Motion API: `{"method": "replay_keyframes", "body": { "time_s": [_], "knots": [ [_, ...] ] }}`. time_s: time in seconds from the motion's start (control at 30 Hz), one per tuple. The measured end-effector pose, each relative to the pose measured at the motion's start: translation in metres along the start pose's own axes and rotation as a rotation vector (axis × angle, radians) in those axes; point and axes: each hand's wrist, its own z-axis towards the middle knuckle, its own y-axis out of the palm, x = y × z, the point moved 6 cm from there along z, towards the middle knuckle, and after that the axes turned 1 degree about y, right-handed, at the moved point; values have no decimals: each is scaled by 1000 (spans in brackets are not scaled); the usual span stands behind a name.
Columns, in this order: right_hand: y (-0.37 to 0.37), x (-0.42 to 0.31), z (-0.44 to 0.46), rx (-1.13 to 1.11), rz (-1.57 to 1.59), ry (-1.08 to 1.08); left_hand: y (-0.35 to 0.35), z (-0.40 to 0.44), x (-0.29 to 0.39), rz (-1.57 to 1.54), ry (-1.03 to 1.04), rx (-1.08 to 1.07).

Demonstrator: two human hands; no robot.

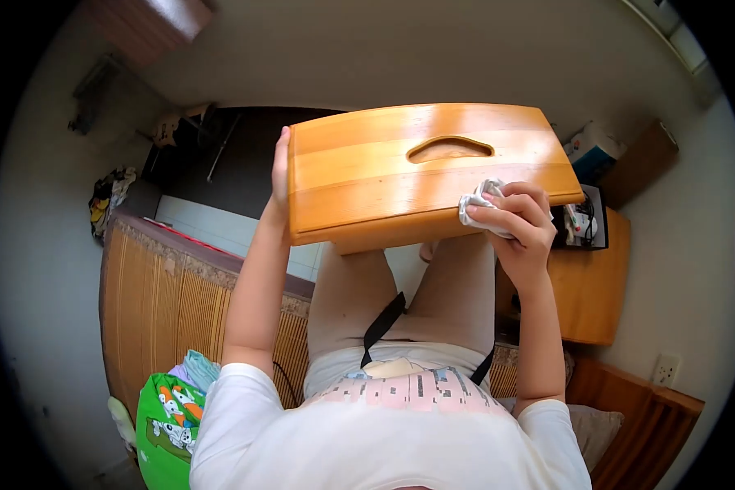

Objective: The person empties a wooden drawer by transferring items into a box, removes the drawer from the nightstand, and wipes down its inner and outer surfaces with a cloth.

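Work under way: the right hand pinches a crumpled white cloth between thumb and fingers, against the near edge of a glossy honey-coloured wooden piece with a curved cutout. How much of the wood the cloth has covered, and how much is left, cannot be told; no border between finished and unfinished parts shows.

Left hand is closed on the piece's left end, most fingers hidden behind it. The piece is held up between both hands, above the beige-trousered legs, top face tilted toward the wearer.

Condition: grain visible, pale glare bands across the top, no clear stain. Cutout lies beyond and left of the right hand. Part of a narrower underside shows below the near edge.
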Motion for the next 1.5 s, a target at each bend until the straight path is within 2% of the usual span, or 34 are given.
{"method": "replay_keyframes", "body": {
  "time_s": [0.13, 0.2, 0.33, 0.43, 0.53, 0.6, 0.67, 0.87, 0.9, 1.07, 1.13, 1.17, 1.2, 1.27, 1.3, 1.33, 1.37, 1.43, 1.5],
  "knots": [
    [51, -55, 26, -112, 66, -139, 4, 0, 3, 146, 35, 68],
    [72, -82, 34, -149, 88, -167, 10, -1, 2, 28, 26, -19],
    [112, -115, 35, -118, 144, -213, 12, -3, 4, -37, 31, -50],
    [131, -138, 39, -130, 153, -218, 2, -1, 5, 28, 50, 0],
    [139, -145, 40, -119, 145, -255, 8, -6, 1, 3, -18, 32],
    [130, -137, 34, -69, 116, -285, 10, -7, 0, 29, -37, 58],
    [113, -120, 29, -53, 113, -261, 9, -4, -1, -29, -38, -36],
    [32, -42, 11, -42, -17, -45, -2, 1, -2, -117, -33, -53],
    [17, -26, 6, -17, -21, -30, -10, 5, -4, -227, -77, -201],
    [-60, 59, -29, 72, -76, 139, -15, 7, -3, -148, -38, -143],
    [-93, 82, -37, 92, -151, 233, -17, 3, -4, -113, -24, -74],
    [-107, 98, -46, 112, -97, 466, -19, 1, -4, -114, -17, -68],
    [-119, 99, -46, 114, -160, 586, -20, 0, -4, -114, -9, -80],
    [-137, 89, -41, 247, -229, 551, -11, -6, -5, -120, 12, -91],
    [-135, 75, -31, 239, -225, 542, 0, -13, -5, -89, 42, -4],
    [-122, 46, -14, 200, -183, 465, 6, -22, -8, -57, 66, 87],
    [-108, 22, 2, 161, -140, 395, 11, -27, -11, -63, 78, 102],
    [-64, -8, 19, -62, -92, 263, 12, -40, -14, -45, 117, 112],
    [-27, -21, 22, -132, -90, 191, 17, -51, -15, -33, 165, 117]
  ]
}}
